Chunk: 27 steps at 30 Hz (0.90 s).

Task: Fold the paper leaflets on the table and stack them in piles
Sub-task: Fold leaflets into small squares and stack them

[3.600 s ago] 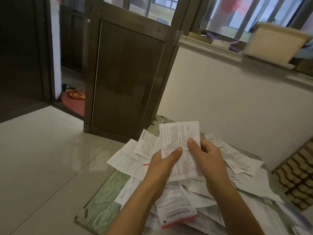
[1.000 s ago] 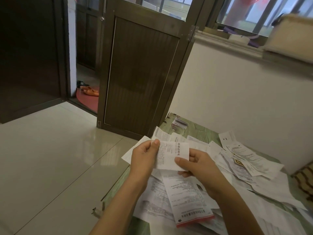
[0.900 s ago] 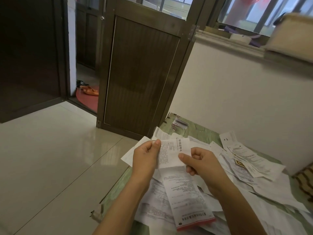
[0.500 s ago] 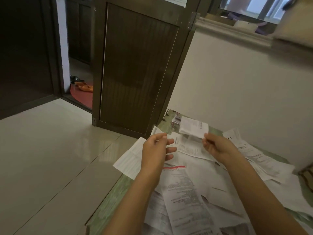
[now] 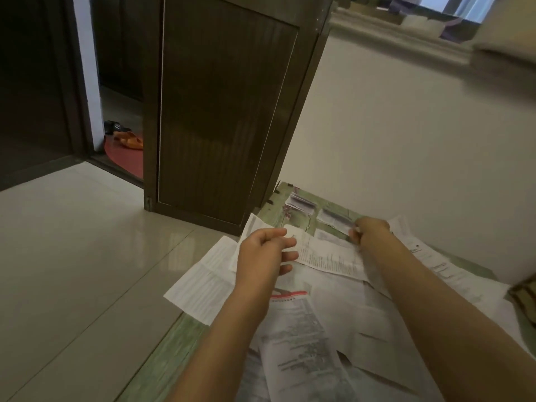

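Looking through the head view, I see the folded leaflet [image 5: 333,221] at the far end of the table [image 5: 171,348]. Its long axis runs left to right and dips slightly to the right (print too blurred to read). The right hand [image 5: 371,232] reaches far forward with the arm stretched across the loose leaflets [image 5: 330,256], and its curled fingers pinch the folded leaflet's right end. That leaflet is just beside the pile of folded leaflets [image 5: 300,203] at the far left corner. The left hand [image 5: 262,252] hovers nearer me over the loose sheets, fingers loosely curled. A white paper corner shows by its fingertips, but I can't tell if it's gripped. The red-banded leaflet [image 5: 301,338] lies lengthwise toward me.
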### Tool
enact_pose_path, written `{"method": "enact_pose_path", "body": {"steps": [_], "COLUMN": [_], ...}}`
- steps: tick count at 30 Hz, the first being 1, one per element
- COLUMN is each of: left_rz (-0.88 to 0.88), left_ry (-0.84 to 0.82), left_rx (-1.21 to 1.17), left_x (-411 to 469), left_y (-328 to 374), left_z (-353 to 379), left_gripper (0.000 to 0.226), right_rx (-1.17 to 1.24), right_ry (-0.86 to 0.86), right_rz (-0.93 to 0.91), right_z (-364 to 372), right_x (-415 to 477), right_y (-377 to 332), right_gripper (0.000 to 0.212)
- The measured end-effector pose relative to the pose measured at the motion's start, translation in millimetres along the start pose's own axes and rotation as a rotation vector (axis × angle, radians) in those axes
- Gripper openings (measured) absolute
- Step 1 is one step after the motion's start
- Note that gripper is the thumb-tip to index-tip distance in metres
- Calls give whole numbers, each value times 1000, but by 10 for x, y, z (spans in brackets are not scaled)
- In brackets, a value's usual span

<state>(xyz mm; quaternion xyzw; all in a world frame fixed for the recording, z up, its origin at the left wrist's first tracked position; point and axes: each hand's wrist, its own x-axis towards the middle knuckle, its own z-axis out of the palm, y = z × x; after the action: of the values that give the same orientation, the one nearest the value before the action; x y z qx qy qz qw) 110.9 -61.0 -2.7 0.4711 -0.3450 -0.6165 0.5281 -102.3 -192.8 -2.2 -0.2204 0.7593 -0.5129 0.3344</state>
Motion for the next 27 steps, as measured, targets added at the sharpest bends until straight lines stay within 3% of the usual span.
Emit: {"method": "enact_pose_path", "body": {"steps": [1, 3, 9, 13, 16, 19, 21, 23, 27], "left_rz": [6, 6, 14, 36, 82, 155, 196, 229, 273], "left_ry": [10, 21, 61, 72, 46, 31, 25, 21, 51], "left_rx": [3, 2, -21, 14, 144, 321, 384, 434, 503], "left_x": [2, -31, -161, -297, -411, -500, -515, -506, -431], "left_y": [9, 25, 27, -23, -146, -289, -327, -328, -295], "left_z": [-12, -7, 33, 29, 2, -20, -20, -34, -60], "left_gripper": [16, 14, 16, 18, 18, 17, 16, 15, 21], "right_rx": [23, -103, -702, -1079, -1261, -1194, -1087, -958, -526], "right_ry": [-2, 12, -484, -603, -614, -623, -605, -596, -664], "right_rz": [-8, -48, -381, -436, -385, -335, -333, -349, -319], "right_z": [-5, -131, -362, -428, -466, -456, -456, -473, -561], "right_x": [-27, -87, -1110, -1689, -1813, -1781, -1729, -1676, -1519], "right_y": [-16, -6, -13, 247, 459, 603, 689, 765, 765], "right_gripper": [8, 14, 6, 27, 73, 111, 115, 99, 46]}}
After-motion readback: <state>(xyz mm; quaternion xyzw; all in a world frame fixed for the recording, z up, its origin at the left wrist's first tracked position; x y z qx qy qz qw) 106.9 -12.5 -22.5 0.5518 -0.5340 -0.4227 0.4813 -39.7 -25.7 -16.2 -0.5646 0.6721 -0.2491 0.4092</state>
